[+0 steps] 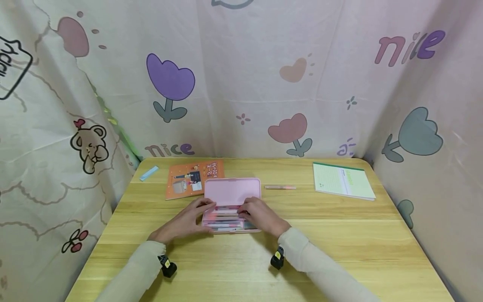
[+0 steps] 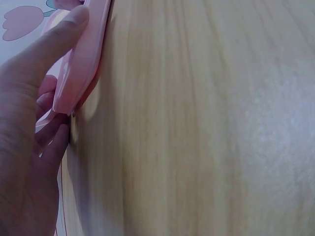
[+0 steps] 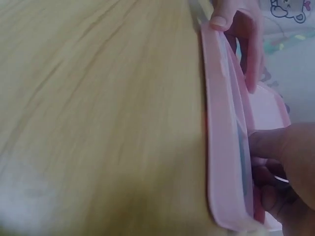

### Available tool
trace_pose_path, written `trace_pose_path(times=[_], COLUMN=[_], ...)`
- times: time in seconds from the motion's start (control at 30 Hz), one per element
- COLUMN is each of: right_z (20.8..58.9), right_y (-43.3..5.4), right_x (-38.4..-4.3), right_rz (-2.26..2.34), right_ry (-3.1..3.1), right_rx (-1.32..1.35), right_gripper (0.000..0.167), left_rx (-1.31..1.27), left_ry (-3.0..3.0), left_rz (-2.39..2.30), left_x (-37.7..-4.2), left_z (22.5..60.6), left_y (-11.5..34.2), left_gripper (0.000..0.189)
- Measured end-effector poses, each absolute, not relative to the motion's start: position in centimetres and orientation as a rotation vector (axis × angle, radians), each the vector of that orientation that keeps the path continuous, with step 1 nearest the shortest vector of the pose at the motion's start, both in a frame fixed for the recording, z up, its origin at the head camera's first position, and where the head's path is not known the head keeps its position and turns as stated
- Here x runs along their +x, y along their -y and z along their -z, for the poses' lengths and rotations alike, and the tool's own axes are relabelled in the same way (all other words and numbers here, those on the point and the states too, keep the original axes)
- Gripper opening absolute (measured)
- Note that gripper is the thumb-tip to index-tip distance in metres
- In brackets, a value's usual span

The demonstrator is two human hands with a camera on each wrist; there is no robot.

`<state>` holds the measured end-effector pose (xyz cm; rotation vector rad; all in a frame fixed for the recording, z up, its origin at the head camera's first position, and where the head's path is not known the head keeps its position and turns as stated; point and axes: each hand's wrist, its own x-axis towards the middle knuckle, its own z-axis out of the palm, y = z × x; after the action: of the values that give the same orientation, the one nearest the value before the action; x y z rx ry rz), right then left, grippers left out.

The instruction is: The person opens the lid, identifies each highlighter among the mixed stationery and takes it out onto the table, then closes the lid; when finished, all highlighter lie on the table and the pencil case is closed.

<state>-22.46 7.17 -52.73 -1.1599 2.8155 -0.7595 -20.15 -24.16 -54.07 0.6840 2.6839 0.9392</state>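
Observation:
An open pink pencil case [image 1: 232,191] lies on the table with its lid raised at the back. Several pens [image 1: 226,225] fill its long compartments. My left hand [image 1: 190,218] grips the case's left end, thumb at the front and fingers toward the hinge side. In the left wrist view the thumb [image 2: 74,19] lies against the pink wall. My right hand [image 1: 262,214] reaches inside the right part of the case, its curled fingers pinching a pen there; most of that pen is hidden. The right wrist view shows the fingers [image 3: 275,196] down behind the front wall.
An orange book [image 1: 185,180] lies behind the case on the left, partly behind its lid. A light blue strip [image 1: 149,173] rests at the far left corner. One pen [image 1: 280,187] lies right of the lid. A green notepad [image 1: 339,180] sits at the back right.

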Motion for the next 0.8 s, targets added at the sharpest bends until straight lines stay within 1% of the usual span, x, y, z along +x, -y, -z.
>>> trace_pose_path(times=[0.27,0.43,0.53,0.67,0.8], right_z=[52.7,52.3,52.1,52.1,51.9], right_y=[-6.3,-5.7,-5.5,-5.6,-6.7], right_x=[-22.6,-22.5,-22.5,-22.4,-22.6], right_rz=[0.722,0.752,0.762,0.766,0.820], right_ry=[-2.794,-2.773,-2.770,-2.793,-2.849], right_rx=[-1.117,-1.118,-1.113,-1.108,-1.144], right_gripper=[0.015,0.007,0.005,0.008,0.009], left_rx=[0.719,0.711,0.700,0.694,0.700], left_ry=[-2.686,-2.677,-2.674,-2.667,-2.672], left_rz=[-0.955,-0.962,-0.958,-0.966,-0.974], left_x=[-20.3,-20.3,-20.3,-20.3,-20.4], left_z=[54.3,54.2,54.2,54.3,54.4], left_y=[24.3,24.4,24.4,24.4,24.4], left_gripper=[0.096,0.095,0.096,0.096,0.096])
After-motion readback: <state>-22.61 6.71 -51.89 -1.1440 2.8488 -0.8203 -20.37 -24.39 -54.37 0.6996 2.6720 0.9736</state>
